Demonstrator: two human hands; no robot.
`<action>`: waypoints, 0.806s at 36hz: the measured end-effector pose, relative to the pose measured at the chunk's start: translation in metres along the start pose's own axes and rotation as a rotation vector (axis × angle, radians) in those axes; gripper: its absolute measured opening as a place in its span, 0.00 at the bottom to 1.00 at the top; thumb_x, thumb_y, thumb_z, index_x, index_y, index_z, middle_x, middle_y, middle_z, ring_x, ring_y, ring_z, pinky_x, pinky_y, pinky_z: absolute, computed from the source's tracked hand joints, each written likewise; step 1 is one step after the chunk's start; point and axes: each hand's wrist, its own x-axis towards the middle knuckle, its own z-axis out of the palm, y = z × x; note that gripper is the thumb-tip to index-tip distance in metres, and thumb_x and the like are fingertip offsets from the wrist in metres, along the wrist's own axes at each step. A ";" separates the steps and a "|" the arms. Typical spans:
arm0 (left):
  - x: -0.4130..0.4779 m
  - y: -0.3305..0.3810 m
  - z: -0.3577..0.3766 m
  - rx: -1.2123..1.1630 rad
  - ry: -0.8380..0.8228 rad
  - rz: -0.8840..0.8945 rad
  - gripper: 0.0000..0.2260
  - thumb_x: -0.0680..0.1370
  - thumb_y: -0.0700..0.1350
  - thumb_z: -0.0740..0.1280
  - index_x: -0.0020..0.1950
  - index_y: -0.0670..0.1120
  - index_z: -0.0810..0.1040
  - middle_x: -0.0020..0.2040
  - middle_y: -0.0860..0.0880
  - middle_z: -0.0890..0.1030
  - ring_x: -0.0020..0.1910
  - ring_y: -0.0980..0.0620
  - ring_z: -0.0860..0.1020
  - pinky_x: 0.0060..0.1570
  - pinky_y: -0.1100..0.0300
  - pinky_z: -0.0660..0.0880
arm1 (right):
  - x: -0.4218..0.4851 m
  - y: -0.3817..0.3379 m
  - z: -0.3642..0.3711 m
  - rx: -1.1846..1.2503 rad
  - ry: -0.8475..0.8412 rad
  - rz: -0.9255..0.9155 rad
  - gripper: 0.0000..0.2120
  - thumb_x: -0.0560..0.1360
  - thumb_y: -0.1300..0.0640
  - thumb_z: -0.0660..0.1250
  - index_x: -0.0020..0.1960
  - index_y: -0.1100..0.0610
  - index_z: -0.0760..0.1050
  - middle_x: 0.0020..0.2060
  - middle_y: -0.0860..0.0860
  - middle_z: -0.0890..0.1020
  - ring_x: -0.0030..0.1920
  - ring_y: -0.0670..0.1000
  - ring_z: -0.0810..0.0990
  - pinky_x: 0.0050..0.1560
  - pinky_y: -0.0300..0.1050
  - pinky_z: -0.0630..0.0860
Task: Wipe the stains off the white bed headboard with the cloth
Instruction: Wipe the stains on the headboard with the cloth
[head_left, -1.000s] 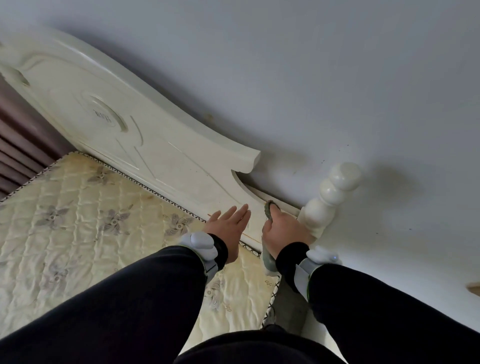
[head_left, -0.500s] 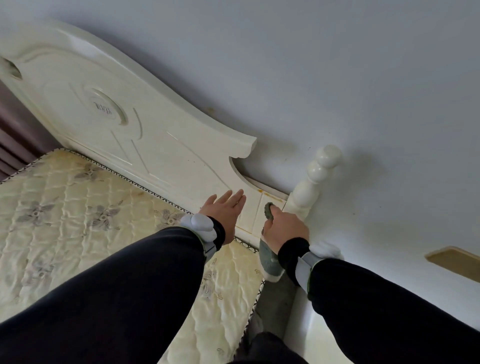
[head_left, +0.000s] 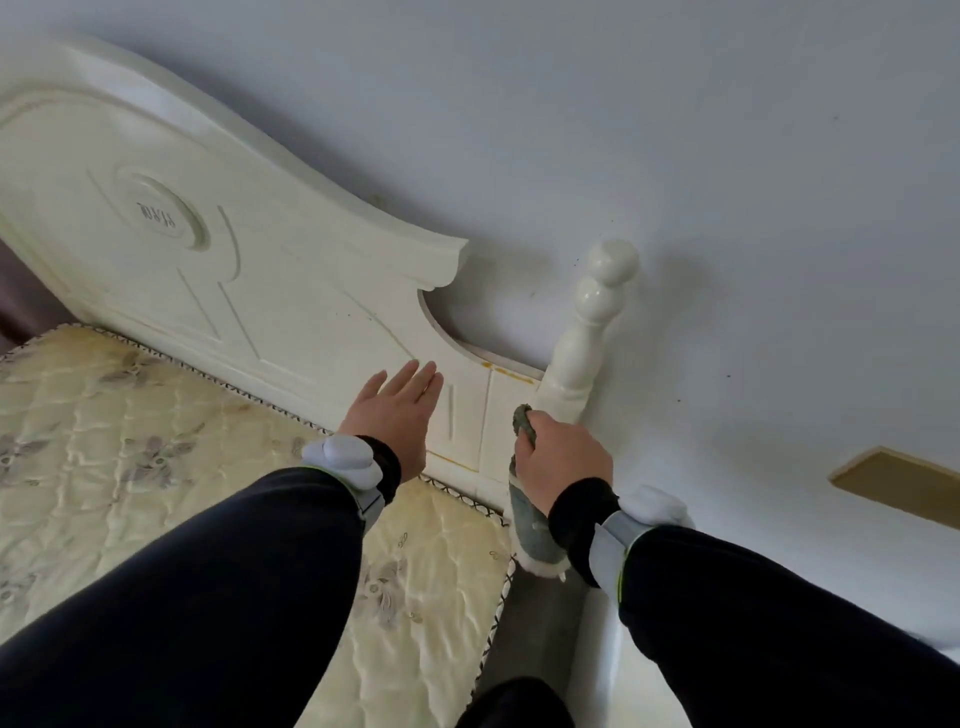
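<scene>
Your right hand (head_left: 561, 462) holds the cloth (head_left: 530, 525): your fingers are curled round it, though they are hidden behind the back of the hand. A grey wad of it pokes out above the fist, and the rest hangs down below your wrist, grey with a fleecy white edge. The wad sits at the lower right corner of the white headboard (head_left: 291, 291), just beside the base of the turned bedpost (head_left: 587, 338). Whether it touches the panel cannot be told.

Above the cloth, a yellowish stain (head_left: 511, 371) runs along the top edge of that small corner panel, and a thin yellow line marks its lower border.

Your left hand (head_left: 395, 421) holds nothing. Its fingers (head_left: 410, 376) are straight and close together, pointing up the headboard's lower panel just above the mattress (head_left: 130, 415). You cannot tell whether the palm presses the wood or stays just off it.

Both of your wrists carry pale strapped-on devices over dark sleeves. The headboard stands against a pale wall (head_left: 675, 130).
</scene>
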 end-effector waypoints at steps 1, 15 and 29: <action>0.007 -0.001 0.001 0.008 0.022 0.012 0.35 0.79 0.42 0.56 0.83 0.47 0.42 0.83 0.52 0.42 0.82 0.52 0.41 0.79 0.51 0.43 | 0.002 -0.001 0.003 0.023 0.016 0.000 0.13 0.81 0.48 0.53 0.57 0.50 0.72 0.40 0.48 0.79 0.41 0.53 0.77 0.43 0.49 0.77; 0.109 -0.020 0.068 0.053 0.807 0.304 0.16 0.64 0.36 0.71 0.50 0.45 0.86 0.47 0.50 0.83 0.48 0.44 0.81 0.50 0.51 0.76 | 0.049 -0.002 0.117 0.250 0.438 0.020 0.16 0.78 0.40 0.54 0.42 0.50 0.69 0.30 0.46 0.74 0.34 0.51 0.76 0.36 0.45 0.76; 0.098 -0.078 0.103 -0.105 1.013 0.409 0.11 0.67 0.39 0.63 0.40 0.48 0.84 0.40 0.52 0.81 0.38 0.46 0.77 0.40 0.54 0.68 | 0.045 -0.059 0.149 0.185 0.649 0.035 0.12 0.77 0.43 0.59 0.54 0.48 0.76 0.33 0.44 0.78 0.35 0.51 0.78 0.36 0.44 0.74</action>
